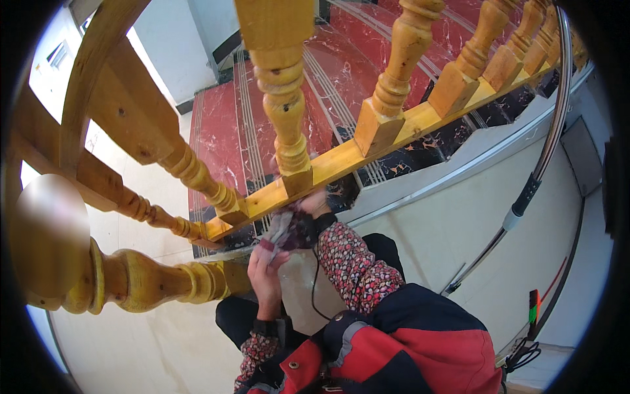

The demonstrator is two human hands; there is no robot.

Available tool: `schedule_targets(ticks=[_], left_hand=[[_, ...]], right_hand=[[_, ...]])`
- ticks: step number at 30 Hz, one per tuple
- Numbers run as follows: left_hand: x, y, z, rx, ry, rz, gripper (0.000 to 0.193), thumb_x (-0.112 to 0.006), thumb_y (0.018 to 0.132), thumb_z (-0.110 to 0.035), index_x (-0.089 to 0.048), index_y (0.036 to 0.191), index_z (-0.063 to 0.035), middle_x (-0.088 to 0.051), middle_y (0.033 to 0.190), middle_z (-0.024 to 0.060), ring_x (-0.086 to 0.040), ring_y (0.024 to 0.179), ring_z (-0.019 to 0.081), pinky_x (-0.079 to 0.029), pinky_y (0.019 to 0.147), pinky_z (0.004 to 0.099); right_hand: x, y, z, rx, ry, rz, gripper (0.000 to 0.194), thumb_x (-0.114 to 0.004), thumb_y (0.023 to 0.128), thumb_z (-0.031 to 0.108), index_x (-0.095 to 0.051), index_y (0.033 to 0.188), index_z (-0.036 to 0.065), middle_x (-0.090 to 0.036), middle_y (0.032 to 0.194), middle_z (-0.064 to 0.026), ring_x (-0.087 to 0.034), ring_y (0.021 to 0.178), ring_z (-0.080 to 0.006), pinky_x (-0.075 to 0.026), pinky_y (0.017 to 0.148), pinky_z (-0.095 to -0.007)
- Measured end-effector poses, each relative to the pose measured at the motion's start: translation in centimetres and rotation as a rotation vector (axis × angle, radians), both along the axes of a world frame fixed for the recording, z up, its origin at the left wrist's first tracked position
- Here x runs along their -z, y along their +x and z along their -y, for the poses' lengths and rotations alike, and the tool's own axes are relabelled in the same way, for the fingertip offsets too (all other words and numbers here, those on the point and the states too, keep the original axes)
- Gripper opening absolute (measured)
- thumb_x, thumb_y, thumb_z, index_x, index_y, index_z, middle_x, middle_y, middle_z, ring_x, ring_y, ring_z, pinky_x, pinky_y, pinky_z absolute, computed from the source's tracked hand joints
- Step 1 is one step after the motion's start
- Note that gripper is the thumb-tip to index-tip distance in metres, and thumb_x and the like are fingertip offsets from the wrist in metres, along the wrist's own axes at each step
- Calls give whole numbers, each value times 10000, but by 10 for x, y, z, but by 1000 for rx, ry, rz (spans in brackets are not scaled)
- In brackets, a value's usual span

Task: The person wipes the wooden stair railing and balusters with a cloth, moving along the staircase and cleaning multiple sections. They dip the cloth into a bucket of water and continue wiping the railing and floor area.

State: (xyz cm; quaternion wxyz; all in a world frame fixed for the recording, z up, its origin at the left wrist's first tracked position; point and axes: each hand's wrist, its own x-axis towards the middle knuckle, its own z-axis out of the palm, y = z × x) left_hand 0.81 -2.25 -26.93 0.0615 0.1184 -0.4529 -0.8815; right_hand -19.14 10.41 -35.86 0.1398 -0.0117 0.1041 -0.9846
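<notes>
My left hand point(266, 280) grips a bunched grey and maroon cloth point(280, 234) just below the wooden bottom rail point(333, 165) of a stair banister. Higher up and to the right, my right hand point(315, 203) reaches under that rail at the foot of a turned wooden baluster point(290, 113). Its fingers are blurred and partly hidden by the wood, so their grip is unclear. The darker part of the cloth hangs beside my right wrist. A thick turned newel post point(142, 280) stands to the left of my left hand.
Red and black marble-patterned steps point(315, 88) rise beyond the balusters. A telescopic metal pole point(546, 147) slants across the right side. A dark cord point(315, 290) hangs between my arms. Pale tiles point(418, 212) cover the floor. More turned balusters point(384, 98) line the rail.
</notes>
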Motion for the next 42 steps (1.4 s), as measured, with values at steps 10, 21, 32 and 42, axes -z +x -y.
schedule_targets(ticks=[10, 21, 32, 42], left_hand=[[-12, 11, 27, -96, -532, -26, 240, -515, 969, -139, -594, 1125, 24, -629, 1018, 66, -610, 872, 134, -484, 789, 256], [-137, -19, 11, -190, -732, -358, 383, -535, 963, -234, -540, 1227, 43, -580, 1149, 81, -553, 1036, 172, -426, 922, 291], [-293, -171, -53, -488, -1214, -1210, 638, -292, 1017, -422, -224, 1499, -9, -165, 1557, 200, -138, 1451, 322, -91, 1169, 416], [-144, -126, -58, -174, -1179, -784, 716, -517, 930, -226, -160, 1473, 76, -263, 1489, 293, -244, 1403, 419, -207, 1145, 426]], right_hand=[[40, 30, 94, -317, 271, 354, 311, -428, 1001, 307, -586, 1166, 96, -638, 1082, -12, -585, 941, -134, -487, 843, -283], [-168, 104, -61, -162, 362, -431, 452, -455, 1005, 334, -470, 1309, 0, -570, 1247, -118, -579, 1133, -214, -460, 992, -364], [-418, 7, -38, 1244, 1054, -1226, 391, -493, 994, 263, -470, 1250, -33, -504, 1247, -171, -471, 1150, -278, -354, 1001, -372], [-234, 4, -44, 318, 940, -600, 440, -360, 1039, 313, -466, 1305, -20, -531, 1257, -107, -485, 1186, -200, -369, 1002, -324]])
